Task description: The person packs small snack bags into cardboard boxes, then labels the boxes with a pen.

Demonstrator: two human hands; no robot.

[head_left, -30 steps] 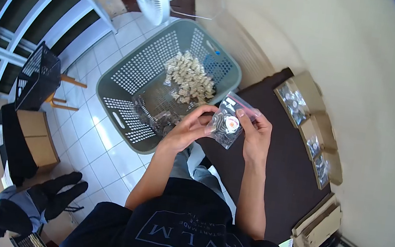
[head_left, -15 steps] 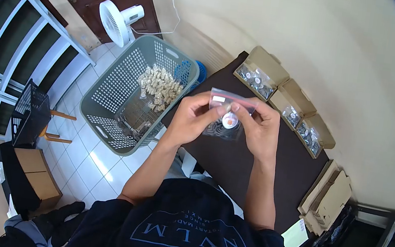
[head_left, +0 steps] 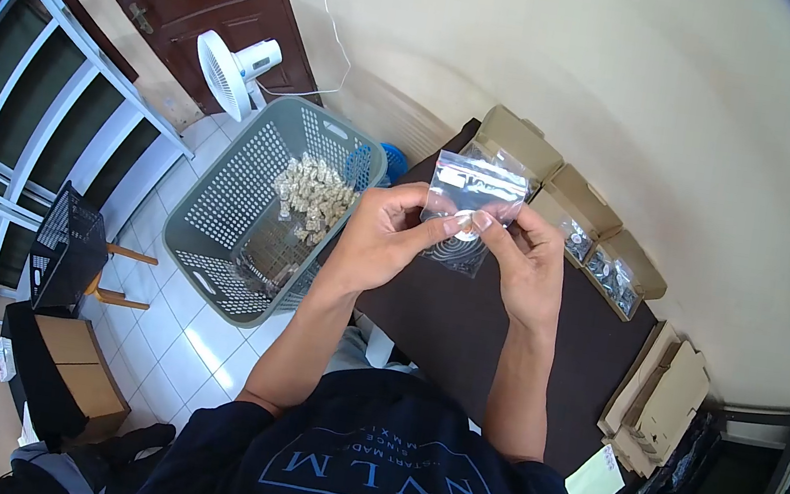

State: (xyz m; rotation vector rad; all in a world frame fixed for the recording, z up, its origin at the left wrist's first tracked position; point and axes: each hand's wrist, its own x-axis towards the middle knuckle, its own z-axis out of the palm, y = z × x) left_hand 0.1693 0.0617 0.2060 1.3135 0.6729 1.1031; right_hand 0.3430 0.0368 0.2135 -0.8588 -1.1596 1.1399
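A clear zip bag [head_left: 482, 180] is held upright over the dark table [head_left: 541, 359], with dark ring-shaped contents in its lower part and a round white sticker [head_left: 466, 225] near its middle. My left hand [head_left: 387, 231] pinches the bag from the left, its thumb at the sticker. From the right, my right hand [head_left: 525, 255] grips the bag too, thumb tip on the sticker's other side. Both sets of fingers are partly hidden behind the bag. Beyond it stand open cardboard boxes [head_left: 579, 197] holding similar small bags.
Left of the table is a large grey-green basket [head_left: 211, 191] with many small beige packets [head_left: 316, 198] inside. A white fan [head_left: 228, 72] stands behind it. Flattened cardboard [head_left: 671, 402] and a pale green paper [head_left: 594, 482] lie at the table's right.
Both thumbs have shifted down the bag onto the sticker, and more of the bag's top now shows above my hands. The camera view has tilted slightly.
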